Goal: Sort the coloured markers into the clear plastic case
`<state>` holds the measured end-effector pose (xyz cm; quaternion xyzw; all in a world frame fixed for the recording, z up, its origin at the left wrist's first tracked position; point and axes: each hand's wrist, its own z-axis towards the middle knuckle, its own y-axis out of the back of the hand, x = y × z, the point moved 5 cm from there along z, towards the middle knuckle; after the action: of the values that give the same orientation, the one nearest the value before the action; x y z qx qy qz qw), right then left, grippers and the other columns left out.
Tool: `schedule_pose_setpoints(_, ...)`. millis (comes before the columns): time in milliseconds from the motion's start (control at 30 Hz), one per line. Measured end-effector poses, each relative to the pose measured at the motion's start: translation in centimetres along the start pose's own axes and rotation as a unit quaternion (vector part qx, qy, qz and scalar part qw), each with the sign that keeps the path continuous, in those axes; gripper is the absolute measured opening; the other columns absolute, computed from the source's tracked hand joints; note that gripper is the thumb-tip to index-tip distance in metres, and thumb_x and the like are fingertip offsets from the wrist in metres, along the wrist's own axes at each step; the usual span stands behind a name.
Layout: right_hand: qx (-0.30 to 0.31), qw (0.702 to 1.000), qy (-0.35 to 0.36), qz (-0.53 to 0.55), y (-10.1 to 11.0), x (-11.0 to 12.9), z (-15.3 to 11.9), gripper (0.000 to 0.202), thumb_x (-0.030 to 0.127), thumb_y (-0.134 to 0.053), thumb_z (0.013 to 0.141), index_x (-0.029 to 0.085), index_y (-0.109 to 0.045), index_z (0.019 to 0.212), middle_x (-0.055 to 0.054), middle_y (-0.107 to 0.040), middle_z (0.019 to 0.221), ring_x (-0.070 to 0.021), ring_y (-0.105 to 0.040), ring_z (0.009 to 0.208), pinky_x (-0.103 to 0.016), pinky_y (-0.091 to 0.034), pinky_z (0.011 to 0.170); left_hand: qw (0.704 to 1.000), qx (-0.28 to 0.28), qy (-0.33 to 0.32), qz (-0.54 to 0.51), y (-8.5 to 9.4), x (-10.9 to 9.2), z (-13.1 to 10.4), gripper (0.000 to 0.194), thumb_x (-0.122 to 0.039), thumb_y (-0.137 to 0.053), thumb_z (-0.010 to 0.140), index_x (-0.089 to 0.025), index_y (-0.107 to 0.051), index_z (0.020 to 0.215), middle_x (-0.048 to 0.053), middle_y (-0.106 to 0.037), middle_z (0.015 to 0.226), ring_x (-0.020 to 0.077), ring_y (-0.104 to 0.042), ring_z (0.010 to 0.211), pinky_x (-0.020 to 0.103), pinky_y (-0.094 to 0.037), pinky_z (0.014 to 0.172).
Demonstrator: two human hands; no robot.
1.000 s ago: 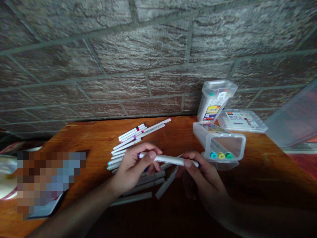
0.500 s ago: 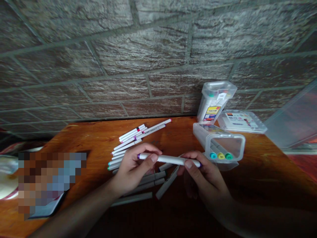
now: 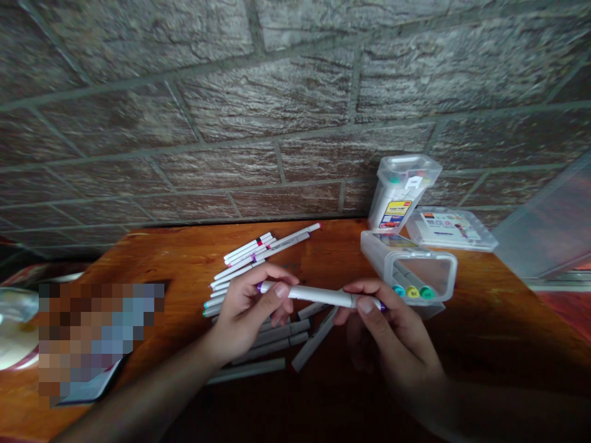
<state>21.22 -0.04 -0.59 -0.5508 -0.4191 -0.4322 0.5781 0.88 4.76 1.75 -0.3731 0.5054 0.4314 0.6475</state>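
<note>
A white marker (image 3: 321, 296) with purple ends is held level between my two hands above the table. My left hand (image 3: 249, 314) pinches its left end between thumb and fingers. Around the right end, my right hand (image 3: 388, 326) is closed, its thumb on the cap section. Under and behind my hands lie several loose white markers (image 3: 265, 249), some partly hidden by my left hand. Right of my right hand, an open clear plastic case (image 3: 376, 252) lies on its side, with blue, yellow and green marker ends (image 3: 412, 291) showing in its mouth.
An upright clear marker case (image 3: 397, 191) stands against the brick wall (image 3: 305, 147). Beside it is a flat clear box (image 3: 455, 231) with a printed card. A phone-like device (image 3: 92, 387), partly blurred out, lies at the left of the wooden table (image 3: 498, 332).
The marker has shifted slightly to the right in my hands. My right hand has moved a little right, and more of the joint near its cap shows.
</note>
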Motion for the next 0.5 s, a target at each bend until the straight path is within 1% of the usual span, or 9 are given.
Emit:
schedule_pose_setpoints(167, -0.002, 1.000, -0.002, 0.016, 0.05, 0.35, -0.06, 0.038, 0.059, -0.072, 0.099, 0.022, -0.068, 0.109, -0.002, -0.077, 0.081, -0.0082, -0.057, 0.040, -0.016, -0.047, 0.035, 0.999, 0.011, 0.002, -0.049, 0.23, 0.59, -0.03, 0.021, -0.037, -0.072, 0.101, -0.016, -0.075, 0.105, 0.001, -0.073, 0.071, 0.0085, -0.057, 0.048, 0.021, -0.052, 0.051)
schedule_pose_setpoints(300, 0.000, 0.999, -0.012, 0.033, 0.09, 0.50, -0.13, 0.039, 0.060, -0.072, 0.098, 0.022, -0.069, 0.109, -0.002, -0.077, 0.082, -0.0096, -0.059, 0.041, -0.017, -0.046, 0.035, 0.996, 0.012, 0.017, -0.083, 0.32, 0.82, 0.03, 0.023, -0.038, -0.072, 0.102, -0.016, -0.075, 0.106, 0.003, -0.075, 0.074, 0.0090, -0.057, 0.048, 0.023, -0.055, 0.053)
schedule_pose_setpoints(500, 0.001, 0.999, -0.022, 0.041, 0.08, 0.70, -0.14, 0.041, 0.062, -0.070, 0.098, 0.023, -0.070, 0.110, -0.003, -0.077, 0.082, -0.0115, -0.059, 0.042, -0.019, -0.045, 0.035, 0.994, 0.003, 0.035, -0.106, 0.07, 0.61, 0.16, 0.026, -0.040, -0.074, 0.099, -0.014, -0.076, 0.104, 0.004, -0.075, 0.072, 0.0103, -0.058, 0.048, 0.023, -0.051, 0.050)
